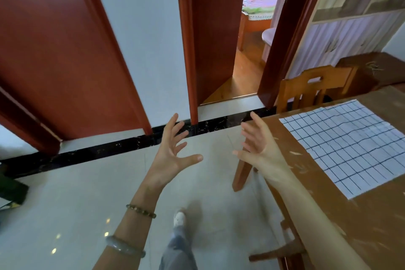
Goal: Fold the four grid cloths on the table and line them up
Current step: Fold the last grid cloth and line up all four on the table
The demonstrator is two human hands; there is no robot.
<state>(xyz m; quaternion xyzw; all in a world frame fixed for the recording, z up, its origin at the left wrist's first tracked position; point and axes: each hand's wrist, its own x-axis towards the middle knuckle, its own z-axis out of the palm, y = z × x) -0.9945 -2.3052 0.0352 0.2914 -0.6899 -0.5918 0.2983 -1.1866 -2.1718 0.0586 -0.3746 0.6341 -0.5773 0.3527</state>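
Hands come first in the head view, the only view we have. The left hand [173,149] is up in the air over the floor [87,193]. Its fingers [173,121] are spread wide and the thumb sticks out. It holds nothing. The right hand [258,144] is up too, just by a corner of the desk [372,226]. Its fingers [256,119] are spread wide as well, and they hold nothing. The two palms face each other with a gap between them.

One grid cloth [344,144] lies flat and open on the desk. It is off to the right of the right hand's fingers, well apart from them, and even farther from the left ones. Nothing touches it. It is white with dark lines and is not folded. I can see only this one cloth. The other three are not in the picture. A wooden chair [315,85] stands past the desk, beyond the fingers and to their right. Two bracelets [141,211] sit on the left arm, below the fingers.

I think the job has not really begun. The step in hand looks like reaching for the first cloth. Next, both hands would need to swing right, come down to an edge of the cloth, and pinch one corner each. Then the cloth can be folded over so the lines match up.
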